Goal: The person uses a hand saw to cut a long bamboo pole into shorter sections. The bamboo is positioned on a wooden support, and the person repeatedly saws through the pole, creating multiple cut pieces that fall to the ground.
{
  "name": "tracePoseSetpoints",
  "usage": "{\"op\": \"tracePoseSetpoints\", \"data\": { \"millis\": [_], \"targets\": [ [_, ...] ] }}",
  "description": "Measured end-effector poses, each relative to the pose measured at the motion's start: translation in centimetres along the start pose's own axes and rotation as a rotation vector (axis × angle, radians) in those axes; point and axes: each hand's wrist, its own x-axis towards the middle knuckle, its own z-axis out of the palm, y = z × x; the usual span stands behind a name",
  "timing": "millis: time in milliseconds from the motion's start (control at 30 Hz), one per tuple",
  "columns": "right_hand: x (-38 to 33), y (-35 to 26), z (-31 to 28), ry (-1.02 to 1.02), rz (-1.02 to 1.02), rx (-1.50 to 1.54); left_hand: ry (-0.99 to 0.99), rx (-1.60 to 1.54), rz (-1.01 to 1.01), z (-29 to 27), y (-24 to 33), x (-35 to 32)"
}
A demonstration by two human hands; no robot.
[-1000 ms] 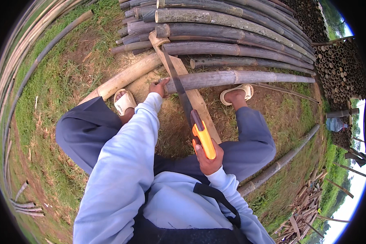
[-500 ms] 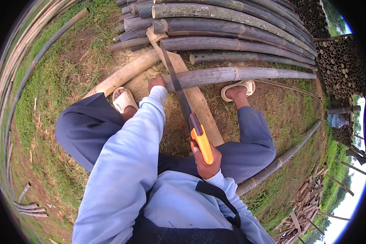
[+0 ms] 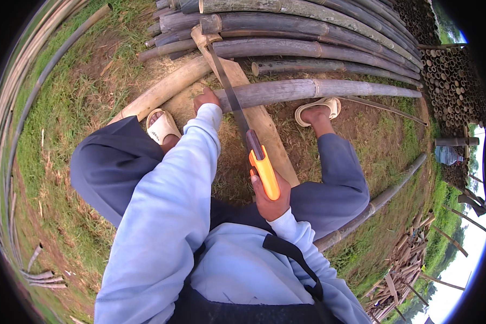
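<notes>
My right hand (image 3: 271,198) grips the orange handle of a hand saw (image 3: 263,167). Its dark blade (image 3: 228,92) runs up and away across a grey bamboo pole (image 3: 329,89) that lies crosswise in front of me. My left hand (image 3: 206,99) presses down on the near left end of that pole, just left of the blade. The pole rests on a pale wooden plank (image 3: 264,129) that slants toward me. I am squatting, with a sandalled foot on each side (image 3: 162,125) (image 3: 317,110).
A stack of long bamboo poles (image 3: 308,32) lies beyond the cut pole. A pale thick pole (image 3: 162,89) slants left. More poles curve along the left rim (image 3: 5,108), one lies at right (image 3: 383,197). Cut bamboo ends are piled at far right (image 3: 453,70). Grass and bare earth surround me.
The saw has been drawn back toward me along the cut. My left hand stays on the pole's end.
</notes>
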Motion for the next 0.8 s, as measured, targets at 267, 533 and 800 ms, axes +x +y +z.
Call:
{"op": "tracePoseSetpoints", "data": {
  "millis": [267, 533, 800],
  "targets": [
    [-4.5, -1.8, -2.5, 0.006, 0.014, 0.047, 0.005, -0.023, -0.026, 0.3, -0.1, 0.8],
    [2.1, 2.2, 1.2, -0.006, 0.036, 0.074, -0.028, 0.13, 0.016, 0.4, 0.7, 2.1],
    [-4.0, -3.9, -4.2, -0.024, 0.197, 0.046, -0.024, 0.117, -0.022, 1.2, -0.5, 3.5]
  ]
}}
